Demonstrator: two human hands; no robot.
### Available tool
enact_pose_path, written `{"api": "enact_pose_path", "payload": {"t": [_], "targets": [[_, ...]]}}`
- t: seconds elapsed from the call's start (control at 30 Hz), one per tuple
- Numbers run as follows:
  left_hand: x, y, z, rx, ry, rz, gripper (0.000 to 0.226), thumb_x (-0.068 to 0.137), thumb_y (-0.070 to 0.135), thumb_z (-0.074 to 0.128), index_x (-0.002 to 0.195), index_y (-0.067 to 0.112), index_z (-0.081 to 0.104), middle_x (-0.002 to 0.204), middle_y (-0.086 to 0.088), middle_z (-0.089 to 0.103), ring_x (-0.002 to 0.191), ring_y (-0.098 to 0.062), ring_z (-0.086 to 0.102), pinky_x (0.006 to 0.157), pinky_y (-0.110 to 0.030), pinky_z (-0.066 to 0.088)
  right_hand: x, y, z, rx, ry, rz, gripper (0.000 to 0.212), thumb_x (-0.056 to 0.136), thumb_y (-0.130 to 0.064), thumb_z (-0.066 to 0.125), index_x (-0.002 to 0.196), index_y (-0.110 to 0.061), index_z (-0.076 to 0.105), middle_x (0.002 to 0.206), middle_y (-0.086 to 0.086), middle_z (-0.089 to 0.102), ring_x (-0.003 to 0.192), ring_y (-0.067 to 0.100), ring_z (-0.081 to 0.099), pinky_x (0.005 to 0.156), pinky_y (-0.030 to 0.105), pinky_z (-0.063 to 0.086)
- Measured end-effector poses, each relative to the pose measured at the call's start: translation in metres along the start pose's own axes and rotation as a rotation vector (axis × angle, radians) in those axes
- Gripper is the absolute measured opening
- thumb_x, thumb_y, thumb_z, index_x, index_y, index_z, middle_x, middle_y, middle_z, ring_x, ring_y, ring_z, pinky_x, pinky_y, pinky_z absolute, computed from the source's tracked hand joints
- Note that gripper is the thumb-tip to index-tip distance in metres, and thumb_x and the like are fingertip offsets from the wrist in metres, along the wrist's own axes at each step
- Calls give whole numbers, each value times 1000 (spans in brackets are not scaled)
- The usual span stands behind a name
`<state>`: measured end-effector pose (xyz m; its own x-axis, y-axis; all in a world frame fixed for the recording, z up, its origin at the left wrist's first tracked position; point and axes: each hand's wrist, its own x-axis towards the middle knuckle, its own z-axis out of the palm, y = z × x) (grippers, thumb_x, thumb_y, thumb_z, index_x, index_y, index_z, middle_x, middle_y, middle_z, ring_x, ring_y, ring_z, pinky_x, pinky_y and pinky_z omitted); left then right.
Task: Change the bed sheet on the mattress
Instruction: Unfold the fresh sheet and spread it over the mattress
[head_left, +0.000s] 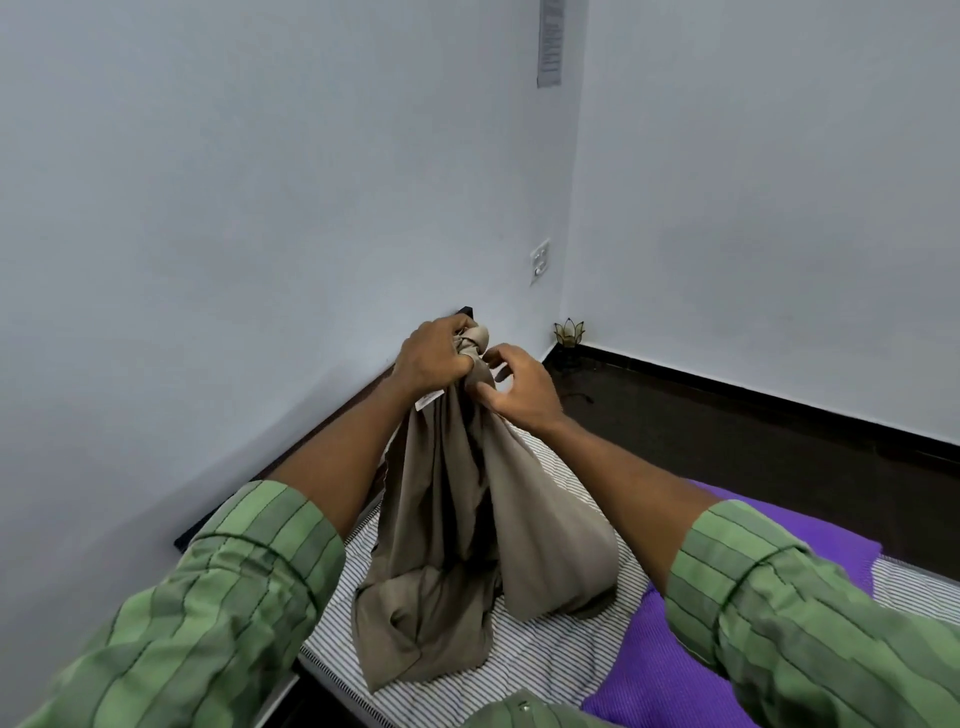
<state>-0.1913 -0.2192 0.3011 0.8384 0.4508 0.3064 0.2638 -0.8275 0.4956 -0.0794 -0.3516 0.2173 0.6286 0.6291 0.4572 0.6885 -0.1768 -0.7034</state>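
Note:
A taupe bed sheet (467, 519) hangs bunched above the striped mattress (561, 654), its lower folds resting on it. My left hand (434, 361) grips the gathered top of the sheet, where the cloth forms a knot-like twist. My right hand (519, 392) is just beside it, fingers curled against the fabric below the twist, thumb pressing the cloth. A small white label shows under my left wrist. Both sleeves are green striped.
A purple cloth (727, 623) lies on the mattress at the right. The bed's dark frame (322, 431) runs along the left wall. Dark floor (753, 431) lies beyond, with a small lotus-shaped holder (569, 332) in the corner and a wall socket (540, 260).

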Motion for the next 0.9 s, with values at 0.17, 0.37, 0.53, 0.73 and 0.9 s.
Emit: {"api": "enact_pose_path", "payload": {"t": [0.17,0.37,0.53,0.73,0.9], "targets": [[5,4,-4,69,32,-53,43,63,30,62,105,39,67,85,9,71,84,-23,65,77,-38,55,3,-22,4,137,114,-39,16,76,-32,68,74,-16,68,74,-3,69,75,14,61,74,38,50],[6,3,-8,20,-26,-80,44,60,28,62,101,42,69,80,10,71,79,-18,67,71,-32,54,8,-14,16,138,-68,32,16,71,-33,75,76,-23,63,92,0,61,97,20,55,83,34,44],[6,-7,-15,37,-41,-87,19,67,35,68,85,41,66,79,10,69,81,-20,66,69,-32,50,17,-27,9,621,142,305,24,86,-2,63,74,-21,58,76,-8,53,74,9,48,70,28,37],[2,-12,-27,9,72,-183,12,71,22,62,76,32,66,76,5,68,78,-27,61,70,-31,45,17,-26,-12,451,-83,223,34,96,-44,70,75,-21,58,69,-6,50,66,8,44,61,29,36],[6,-16,-50,-269,462,-543,21,71,23,56,83,27,72,83,6,72,81,-24,64,74,-29,52,-5,10,-27,-252,-691,263,59,66,-53,93,98,-7,75,98,9,75,87,22,71,73,33,57]]}}
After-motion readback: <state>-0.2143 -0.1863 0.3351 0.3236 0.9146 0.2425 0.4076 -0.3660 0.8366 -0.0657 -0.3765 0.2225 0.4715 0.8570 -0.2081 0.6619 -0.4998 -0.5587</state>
